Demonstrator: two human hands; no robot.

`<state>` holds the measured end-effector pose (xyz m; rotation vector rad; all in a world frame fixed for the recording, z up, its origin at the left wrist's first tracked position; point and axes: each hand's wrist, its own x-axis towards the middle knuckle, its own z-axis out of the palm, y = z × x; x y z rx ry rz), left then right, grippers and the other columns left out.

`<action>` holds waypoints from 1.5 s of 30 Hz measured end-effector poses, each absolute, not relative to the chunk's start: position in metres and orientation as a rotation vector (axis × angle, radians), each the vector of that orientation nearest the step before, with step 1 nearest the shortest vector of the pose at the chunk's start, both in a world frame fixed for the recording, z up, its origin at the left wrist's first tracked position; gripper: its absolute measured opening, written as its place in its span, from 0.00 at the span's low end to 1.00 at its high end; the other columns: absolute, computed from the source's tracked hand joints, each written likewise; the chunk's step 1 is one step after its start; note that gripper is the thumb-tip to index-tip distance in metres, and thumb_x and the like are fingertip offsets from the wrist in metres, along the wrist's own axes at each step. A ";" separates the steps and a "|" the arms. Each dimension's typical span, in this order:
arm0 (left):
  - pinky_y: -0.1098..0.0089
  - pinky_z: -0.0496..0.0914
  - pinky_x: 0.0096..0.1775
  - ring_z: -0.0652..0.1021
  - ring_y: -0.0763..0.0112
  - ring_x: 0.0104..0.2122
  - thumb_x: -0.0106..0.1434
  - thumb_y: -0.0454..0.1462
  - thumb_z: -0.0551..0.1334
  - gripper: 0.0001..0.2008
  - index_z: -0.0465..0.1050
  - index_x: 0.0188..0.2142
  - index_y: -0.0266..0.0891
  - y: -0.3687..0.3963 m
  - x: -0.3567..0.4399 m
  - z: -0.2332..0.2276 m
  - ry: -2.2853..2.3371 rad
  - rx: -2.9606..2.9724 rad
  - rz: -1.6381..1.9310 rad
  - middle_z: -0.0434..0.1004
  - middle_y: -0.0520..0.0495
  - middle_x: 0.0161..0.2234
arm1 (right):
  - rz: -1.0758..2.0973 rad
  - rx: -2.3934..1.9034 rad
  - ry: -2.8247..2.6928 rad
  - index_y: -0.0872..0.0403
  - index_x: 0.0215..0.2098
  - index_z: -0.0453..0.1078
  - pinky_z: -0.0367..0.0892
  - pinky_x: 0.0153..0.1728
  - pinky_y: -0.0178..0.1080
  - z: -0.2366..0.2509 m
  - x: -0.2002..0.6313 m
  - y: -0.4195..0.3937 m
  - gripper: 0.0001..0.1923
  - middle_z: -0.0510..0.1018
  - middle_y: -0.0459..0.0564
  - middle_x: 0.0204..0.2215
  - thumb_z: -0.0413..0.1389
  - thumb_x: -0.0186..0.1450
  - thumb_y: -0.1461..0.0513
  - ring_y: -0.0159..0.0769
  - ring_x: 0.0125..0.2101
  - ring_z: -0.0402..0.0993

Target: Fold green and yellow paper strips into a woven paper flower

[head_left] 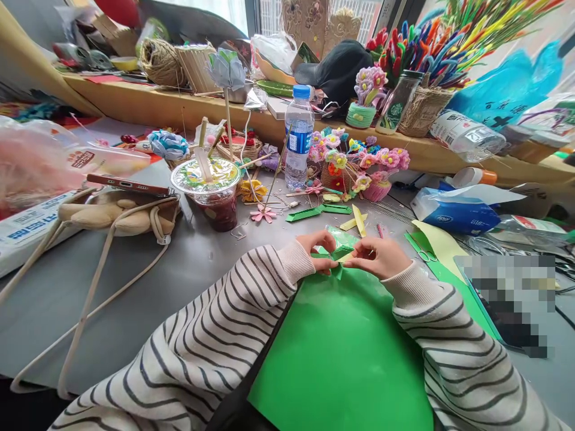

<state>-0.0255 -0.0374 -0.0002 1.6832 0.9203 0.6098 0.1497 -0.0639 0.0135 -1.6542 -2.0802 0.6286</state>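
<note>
Bright daylight is coming from the window (233, 11) behind; shadows staying soft, edges bending, one patch pixelated at right.

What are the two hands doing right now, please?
Left hand: closed, pinching the small green paper piece.
Right hand: closed, pinching the same green paper piece from the other side.

We sit in a craft workspace: pipe cleaners (431, 48), twine (159, 63) and handmade flowers (359, 158) crowd our desk (148, 281).
</note>
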 end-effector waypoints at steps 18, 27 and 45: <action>0.71 0.68 0.22 0.73 0.72 0.17 0.37 0.33 0.68 0.20 0.58 0.26 0.36 -0.026 -0.031 0.000 0.650 1.011 0.245 0.65 0.57 0.17 | 1.508 -1.556 -1.793 0.57 0.17 0.61 0.45 0.15 0.30 0.025 0.150 -0.062 0.19 0.57 0.38 0.11 0.55 0.46 0.49 0.21 0.14 0.50; 0.75 0.65 0.21 0.72 0.76 0.18 0.43 0.34 0.64 0.14 0.60 0.28 0.36 -0.021 -0.043 0.004 0.590 0.909 0.280 0.70 0.51 0.24 | 1.791 -1.153 -1.179 0.57 0.27 0.68 0.47 0.15 0.29 0.017 0.155 -0.062 0.16 0.62 0.39 0.13 0.61 0.43 0.56 0.20 0.15 0.54; 0.77 0.62 0.18 0.71 0.77 0.17 0.39 0.33 0.64 0.17 0.62 0.30 0.36 -0.027 -0.043 0.009 0.557 0.842 0.349 0.68 0.52 0.21 | 1.474 -1.121 -1.298 0.57 0.24 0.70 0.48 0.14 0.31 0.024 0.146 -0.067 0.13 0.67 0.43 0.14 0.60 0.44 0.56 0.23 0.14 0.55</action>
